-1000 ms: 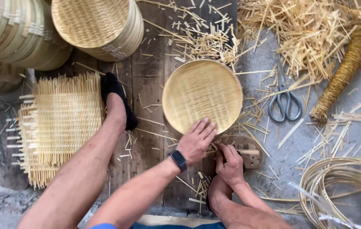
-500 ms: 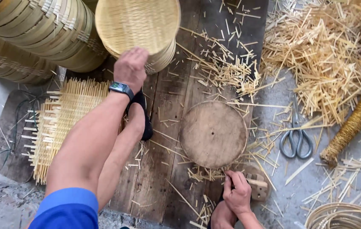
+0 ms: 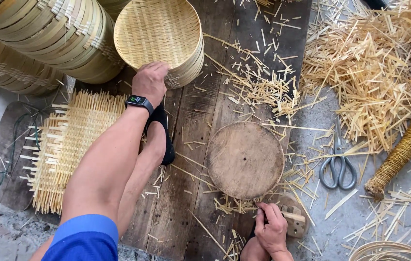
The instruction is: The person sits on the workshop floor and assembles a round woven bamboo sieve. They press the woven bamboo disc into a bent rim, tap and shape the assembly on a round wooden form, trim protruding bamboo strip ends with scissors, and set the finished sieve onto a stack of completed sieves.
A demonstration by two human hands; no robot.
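left hand flat-fingered on rim of woven basket atop the stack, no clamp | right hand curled on wooden block | round form bare (no basket on it) | untrimmed mat waiting, judged between pieces

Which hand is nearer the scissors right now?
The right hand: it sits low by the round wooden block, left of the scissors. The left hand rests far off on the woven tray stack.
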